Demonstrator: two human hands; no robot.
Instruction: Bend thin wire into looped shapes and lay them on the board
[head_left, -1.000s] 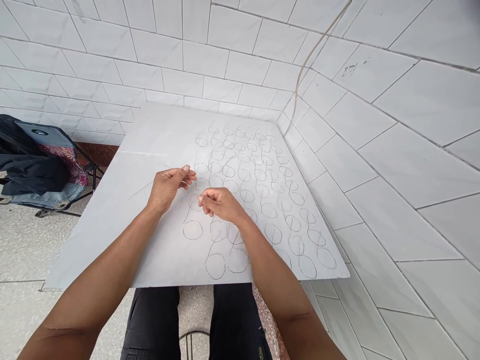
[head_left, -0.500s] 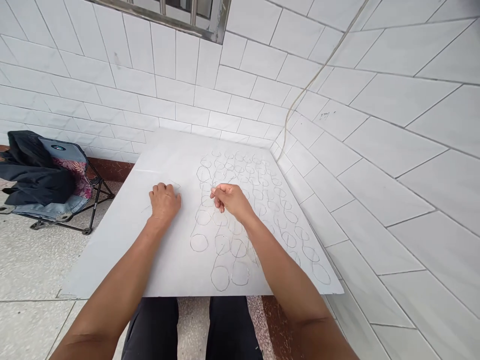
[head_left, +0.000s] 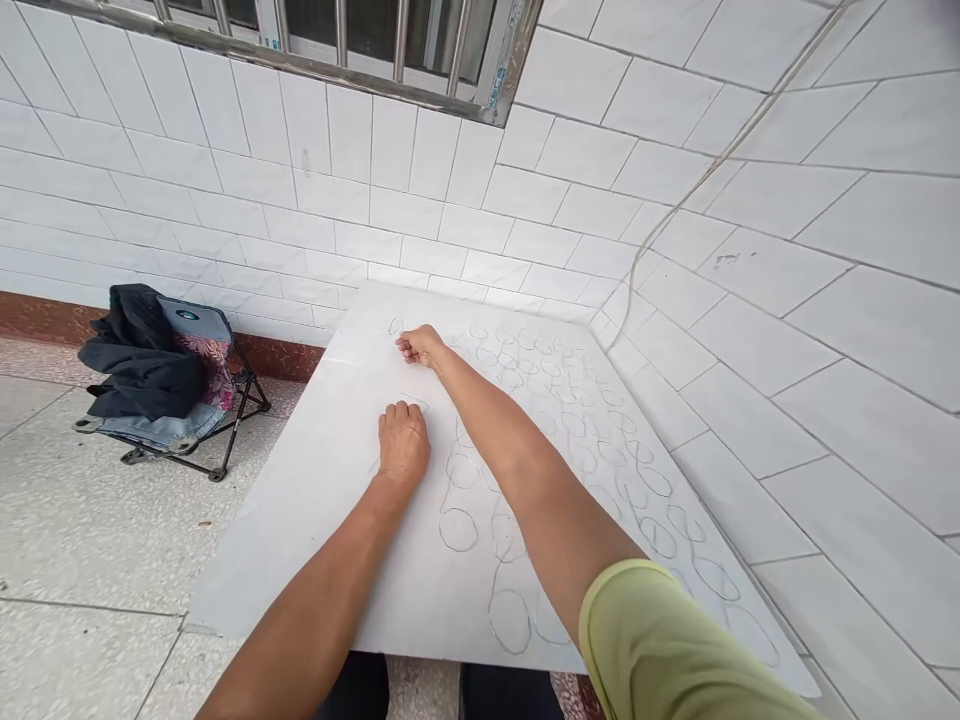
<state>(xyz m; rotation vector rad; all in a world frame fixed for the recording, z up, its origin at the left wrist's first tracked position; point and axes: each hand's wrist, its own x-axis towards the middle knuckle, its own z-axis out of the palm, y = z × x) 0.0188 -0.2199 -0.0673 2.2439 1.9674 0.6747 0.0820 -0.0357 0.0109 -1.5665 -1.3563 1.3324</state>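
A white board [head_left: 315,500] lies across my lap, covered on its right half with several thin wire loops [head_left: 459,528] laid in rows. My right hand [head_left: 421,346] reaches to the far left end of the rows, fingers pinched on a small wire loop [head_left: 395,326] at the board's far edge. My left hand [head_left: 403,443] rests knuckles-up on the board nearer me, fingers curled down over a thin wire piece [head_left: 415,403] that shows at its fingertips.
A folding stool [head_left: 196,400] heaped with dark clothes stands on the floor at the left. White tiled walls close in behind and on the right. A thin cable [head_left: 697,185] runs down the right wall. A barred window [head_left: 337,35] is above.
My right hand has stretched forward from the middle of the board to its far edge with a wire loop. My left hand went from raised to pressed down. The view tilted up and left.
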